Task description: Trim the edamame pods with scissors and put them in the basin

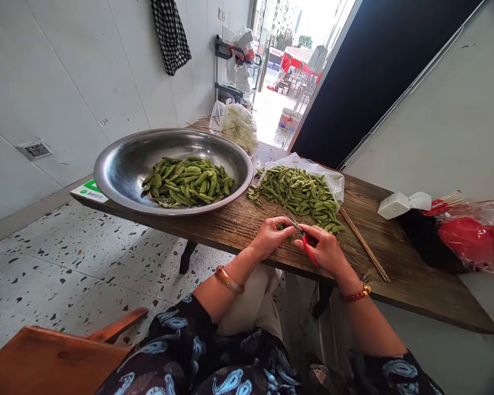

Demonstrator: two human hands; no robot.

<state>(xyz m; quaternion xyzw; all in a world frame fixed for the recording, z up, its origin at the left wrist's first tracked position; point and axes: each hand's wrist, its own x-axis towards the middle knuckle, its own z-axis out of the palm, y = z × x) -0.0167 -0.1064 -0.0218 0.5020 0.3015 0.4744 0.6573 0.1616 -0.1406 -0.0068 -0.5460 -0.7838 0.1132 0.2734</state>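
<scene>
My right hand [324,249] is closed round red-handled scissors [308,251], their blades pointing up and left toward my other hand. Close beside it, my left hand [271,236] pinches a green soybean pod [280,226], mostly covered by the fingers, at the blade tips. Beyond both hands, a heap of soybean pods [300,189] spills from a clear plastic bag [336,184] onto the wooden table [230,224]. To the left stands a wide metal basin [123,164] with more pods [189,181] in it.
Wooden skewers [364,244] lie right of the heap. A white box [394,205] and a red plastic-wrapped bundle [467,238] sit at the right end. Behind the basin stands a filled plastic bag [239,129]. A wooden stool [53,362] is at lower left.
</scene>
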